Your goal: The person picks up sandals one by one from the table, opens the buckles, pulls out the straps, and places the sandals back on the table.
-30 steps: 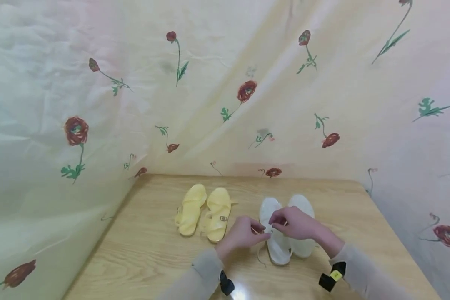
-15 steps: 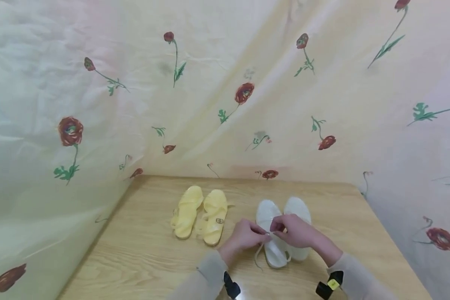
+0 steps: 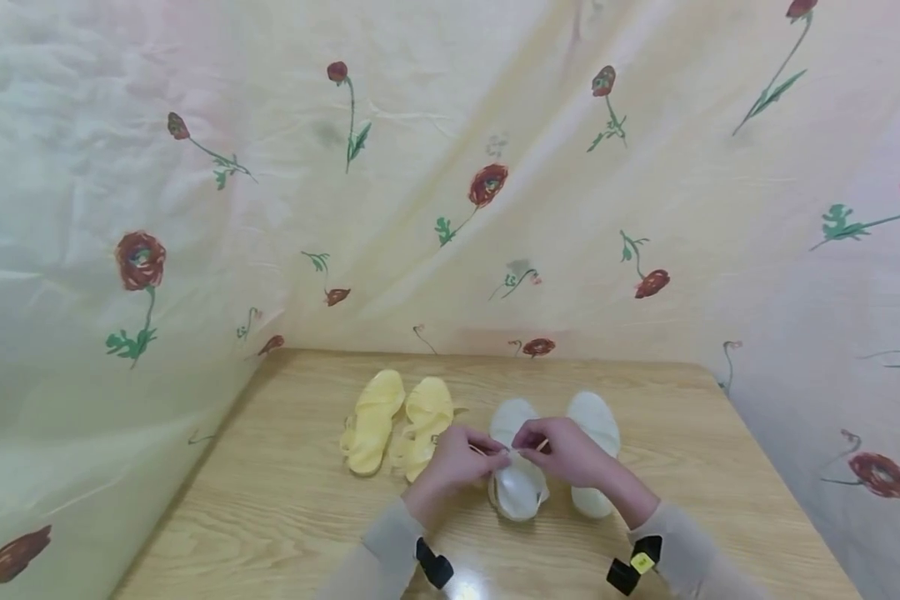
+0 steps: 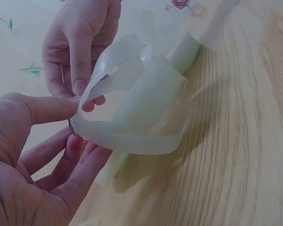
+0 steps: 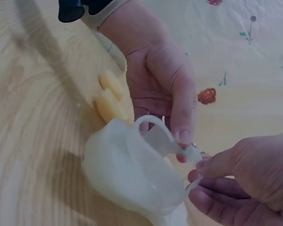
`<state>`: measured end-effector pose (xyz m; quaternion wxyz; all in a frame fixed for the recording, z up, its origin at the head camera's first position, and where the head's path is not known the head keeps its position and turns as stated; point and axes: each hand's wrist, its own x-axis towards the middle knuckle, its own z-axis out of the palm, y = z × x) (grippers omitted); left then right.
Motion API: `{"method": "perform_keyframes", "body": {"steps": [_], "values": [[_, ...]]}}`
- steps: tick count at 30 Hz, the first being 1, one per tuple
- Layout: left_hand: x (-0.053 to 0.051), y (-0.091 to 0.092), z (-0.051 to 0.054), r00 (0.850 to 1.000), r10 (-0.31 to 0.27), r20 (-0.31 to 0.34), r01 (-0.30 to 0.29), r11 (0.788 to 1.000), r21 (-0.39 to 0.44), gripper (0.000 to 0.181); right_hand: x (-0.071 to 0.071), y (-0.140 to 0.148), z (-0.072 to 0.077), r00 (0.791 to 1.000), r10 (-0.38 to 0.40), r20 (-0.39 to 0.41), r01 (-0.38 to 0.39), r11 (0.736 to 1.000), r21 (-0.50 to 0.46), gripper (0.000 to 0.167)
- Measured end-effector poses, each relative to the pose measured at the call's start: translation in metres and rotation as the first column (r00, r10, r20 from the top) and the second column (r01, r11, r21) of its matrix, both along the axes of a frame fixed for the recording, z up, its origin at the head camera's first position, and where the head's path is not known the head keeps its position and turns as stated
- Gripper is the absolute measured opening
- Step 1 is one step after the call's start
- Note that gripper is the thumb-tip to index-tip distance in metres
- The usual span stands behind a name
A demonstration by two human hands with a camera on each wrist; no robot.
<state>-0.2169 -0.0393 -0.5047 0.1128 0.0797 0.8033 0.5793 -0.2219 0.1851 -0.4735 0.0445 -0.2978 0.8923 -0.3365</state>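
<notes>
A: What's changed in the last half second?

B: The worked white sandal. It lay against its mate, the second white sandal; now a strip of wood-grain surface shows between the two. Toe points away from the person. Whether it sits flat or is partly lifted, can't tell.

A: Hands?

B: Shifted over with it. Left hand: grip pinching the strap beside a small metal piece — probably the buckle. Right hand: grip pinched on a thin stretch of strap close by. The hands nearly meet.

A: And the loose tail of strap?

B: It trailed out beside the sandal earlier; no longer shows there. Could be taken up, could be hidden.

A: Your reading?

B: The sandal seems to travel with the hands, so little else likely steadies it. Being off its mate should give the fingers more room at the strap. Threaded through or not — can't tell.

A: The rest?

B: Yellow sandals unmoved, off to the left; the left hand partly covers the nearer one in the head view.
</notes>
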Motion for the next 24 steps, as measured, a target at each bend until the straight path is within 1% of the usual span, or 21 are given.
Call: {"method": "perform_keyframes", "body": {"steps": [4,7,11,14,20,21,24], "values": [[0.004,-0.011,0.001,1.000,-0.027,-0.014,0.027,0.999,-0.017,0.013,0.003,-0.007,-0.004,1.000,0.014,0.016,-0.013,1.000,-0.023,0.006],[0.006,-0.017,-0.004,0.999,-0.043,-0.013,0.042,0.999,-0.031,0.013,0.006,-0.012,-0.007,1.000,0.016,0.020,-0.016,1.000,-0.019,0.006],[0.010,-0.022,-0.015,0.998,-0.064,-0.019,0.064,0.997,-0.042,0.014,0.010,-0.017,-0.013,1.000,0.020,0.018,-0.020,1.000,0.009,0.008],[0.013,-0.028,-0.020,0.996,-0.082,-0.023,0.081,0.995,-0.054,0.014,0.011,-0.019,-0.017,1.000,0.019,0.012,-0.019,1.000,0.025,0.009],[0.018,-0.037,-0.017,0.994,-0.106,0.032,0.108,0.991,-0.078,0.015,0.007,-0.019,-0.015,1.000,0.015,0.025,-0.017,0.998,0.056,0.009],[0.018,-0.037,-0.017,0.994,-0.107,0.029,0.109,0.991,-0.082,0.015,0.006,-0.020,-0.015,1.000,0.014,0.024,-0.016,0.998,0.064,0.009],[0.019,-0.039,-0.020,0.995,-0.101,-0.012,0.099,0.990,-0.100,0.014,0.001,-0.025,-0.015,0.999,0.025,0.027,-0.027,0.997,0.072,0.008]]}}
